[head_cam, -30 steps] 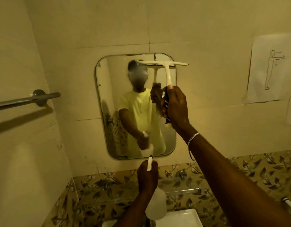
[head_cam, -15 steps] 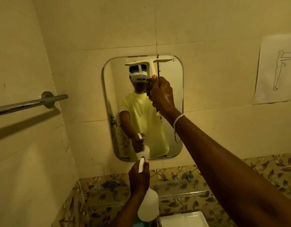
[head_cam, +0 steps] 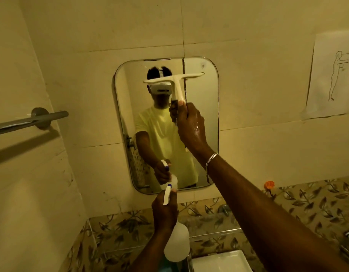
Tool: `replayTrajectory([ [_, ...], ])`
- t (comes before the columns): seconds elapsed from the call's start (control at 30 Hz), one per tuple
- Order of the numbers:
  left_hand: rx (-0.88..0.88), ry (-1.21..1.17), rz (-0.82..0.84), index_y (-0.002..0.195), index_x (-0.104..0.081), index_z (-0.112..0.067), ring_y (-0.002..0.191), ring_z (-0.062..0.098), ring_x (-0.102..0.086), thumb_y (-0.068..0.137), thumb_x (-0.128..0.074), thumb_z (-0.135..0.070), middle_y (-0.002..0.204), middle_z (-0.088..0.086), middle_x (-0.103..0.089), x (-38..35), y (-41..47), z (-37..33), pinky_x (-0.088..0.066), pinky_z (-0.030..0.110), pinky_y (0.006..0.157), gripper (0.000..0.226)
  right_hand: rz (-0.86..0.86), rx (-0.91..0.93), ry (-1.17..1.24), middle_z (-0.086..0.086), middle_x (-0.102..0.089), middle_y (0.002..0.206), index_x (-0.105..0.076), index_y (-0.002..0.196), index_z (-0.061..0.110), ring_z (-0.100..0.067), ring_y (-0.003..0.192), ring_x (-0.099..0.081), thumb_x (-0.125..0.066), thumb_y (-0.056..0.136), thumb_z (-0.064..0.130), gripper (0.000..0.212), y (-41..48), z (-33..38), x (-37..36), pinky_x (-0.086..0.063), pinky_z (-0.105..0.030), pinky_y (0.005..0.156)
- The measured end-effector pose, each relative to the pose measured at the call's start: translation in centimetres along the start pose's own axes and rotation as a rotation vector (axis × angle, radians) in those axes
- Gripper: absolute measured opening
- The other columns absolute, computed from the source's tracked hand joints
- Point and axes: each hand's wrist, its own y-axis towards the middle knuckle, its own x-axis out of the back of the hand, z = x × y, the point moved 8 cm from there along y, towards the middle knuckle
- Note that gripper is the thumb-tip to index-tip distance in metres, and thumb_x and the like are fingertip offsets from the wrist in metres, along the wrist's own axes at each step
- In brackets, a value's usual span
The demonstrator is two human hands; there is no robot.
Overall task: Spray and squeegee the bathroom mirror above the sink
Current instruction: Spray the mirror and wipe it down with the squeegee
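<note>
A rounded rectangular mirror (head_cam: 201, 134) hangs on the tiled wall. My right hand (head_cam: 191, 126) grips the handle of a white T-shaped squeegee (head_cam: 176, 83), whose blade lies across the upper half of the glass, slightly tilted. Below the mirror's lower edge, my left hand (head_cam: 163, 211) holds a translucent white spray bottle (head_cam: 176, 244) by its neck, nozzle pointing up toward the glass. The mirror reflects a person in a yellow shirt with both hands.
A chrome towel bar (head_cam: 30, 120) juts from the left wall. A paper drawing (head_cam: 332, 79) is taped on the right. A leaf-patterned tile band (head_cam: 307, 201) runs below, above a glass shelf (head_cam: 215, 231), with a white sink (head_cam: 220, 261) at the bottom edge.
The squeegee has come down from the mirror's top edge to the upper half of the glass. My view has shifted, and the spray bottle stays low in my left hand.
</note>
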Motion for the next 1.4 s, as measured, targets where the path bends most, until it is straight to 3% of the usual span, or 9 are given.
replayTrajectory([
  [0.1, -0.030, -0.031, -0.012, 0.074, -0.064, -0.028, 0.055, 0.006, -0.064, 0.093, -0.069, -0.024, 0.059, -0.005, -0.063, 0.6, 0.0, 0.0, -0.046, 0.013, 0.044, 0.021, -0.023, -0.007, -0.029, -0.008, -0.068, 0.083, -0.064, 0.118, 0.009, -0.021, 0.068, -0.067, -0.042, 0.112, 0.038, 0.037, -3.9, -4.6, -0.3, -0.056, -0.040, 0.058],
  [0.2, -0.036, 0.003, -0.031, 0.087, -0.071, -0.011, 0.059, 0.008, -0.064, 0.093, -0.069, -0.020, 0.065, -0.005, -0.065, 1.5, 0.2, 0.5, -0.049, 0.016, 0.051, 0.012, 0.010, -0.093, -0.011, 0.006, -0.054, 0.068, -0.062, 0.103, 0.021, -0.004, 0.055, -0.054, -0.042, 0.111, 0.040, 0.029, -9.4, -10.6, -0.7, -0.041, -0.019, 0.045],
  [0.3, -0.032, 0.002, -0.042, 0.083, -0.070, -0.018, 0.064, 0.014, -0.068, 0.094, -0.068, -0.022, 0.068, -0.001, -0.069, 2.4, 0.1, 1.2, -0.057, 0.029, 0.056, 0.012, 0.036, -0.232, 0.008, 0.001, -0.055, 0.063, -0.061, 0.091, 0.026, -0.003, 0.051, -0.051, -0.040, 0.105, 0.050, 0.034, -16.2, -17.0, -0.5, -0.040, -0.021, 0.048],
  [0.43, -0.071, 0.010, -0.051, 0.088, -0.068, -0.023, 0.072, 0.010, -0.070, 0.094, -0.067, -0.022, 0.074, -0.007, -0.070, 3.7, -0.2, 1.4, -0.056, 0.024, 0.060, 0.006, 0.045, -0.412, -0.001, 0.000, -0.057, 0.065, -0.064, 0.093, 0.023, -0.004, 0.055, -0.054, -0.039, 0.098, 0.057, 0.042, -23.4, -22.8, -0.2, -0.045, -0.020, 0.052],
  [0.63, -0.064, 0.016, -0.026, 0.093, -0.067, -0.024, 0.074, 0.004, -0.066, 0.095, -0.065, -0.025, 0.077, -0.016, -0.066, 3.9, -1.1, 1.7, -0.051, 0.015, 0.060, 0.003, 0.084, -0.658, -0.031, -0.005, -0.070, 0.076, -0.070, 0.099, 0.017, -0.019, 0.072, -0.068, -0.043, 0.107, 0.044, 0.039, -29.7, -27.3, 1.2, -0.050, -0.024, 0.063],
  [0.83, -0.069, -0.003, -0.033, 0.088, -0.067, -0.025, 0.070, 0.008, -0.068, 0.094, -0.067, -0.025, 0.073, -0.012, -0.068, 3.5, -1.0, 1.1, -0.050, 0.013, 0.056, 0.006, -0.012, -0.412, 0.037, -0.017, -0.057, 0.066, -0.063, 0.084, 0.020, -0.019, 0.057, -0.053, -0.041, 0.096, 0.065, 0.052, -23.1, -20.6, 3.4, -0.046, -0.037, 0.054],
  [1.0, -0.068, -0.022, -0.042, 0.075, -0.065, -0.031, 0.059, 0.006, -0.066, 0.093, -0.069, -0.027, 0.063, -0.010, -0.066, 2.8, -0.8, 0.3, -0.048, 0.009, 0.047, 0.018, -0.065, -0.216, 0.079, 0.004, -0.055, 0.064, -0.060, 0.083, 0.031, -0.005, 0.048, -0.050, -0.043, 0.107, 0.055, 0.038, -10.4, -11.2, 5.9, -0.043, -0.024, 0.044],
  [1.13, -0.079, -0.040, -0.043, 0.074, -0.064, -0.029, 0.060, 0.008, -0.067, 0.092, -0.069, -0.026, 0.061, -0.006, -0.066, 2.1, -1.1, -0.3, -0.049, 0.012, 0.046, 0.018, -0.114, -0.071, 0.041, 0.014, -0.062, 0.058, -0.059, 0.073, 0.038, 0.000, 0.051, -0.054, -0.040, 0.108, 0.055, 0.043, -1.3, -3.3, 7.9, -0.043, -0.022, 0.048],
  [1.4, -0.070, 0.006, -0.043, 0.074, -0.063, -0.030, 0.057, 0.010, -0.065, 0.092, -0.070, -0.024, 0.061, -0.009, -0.065, 1.7, -1.0, -0.7, -0.046, 0.014, 0.048, 0.021, -0.154, -0.046, 0.028, 0.010, -0.060, 0.050, -0.058, 0.069, 0.032, 0.005, 0.034, -0.052, -0.040, 0.108, 0.053, 0.048, 6.0, 1.0, 9.0, -0.040, -0.014, 0.038],
])
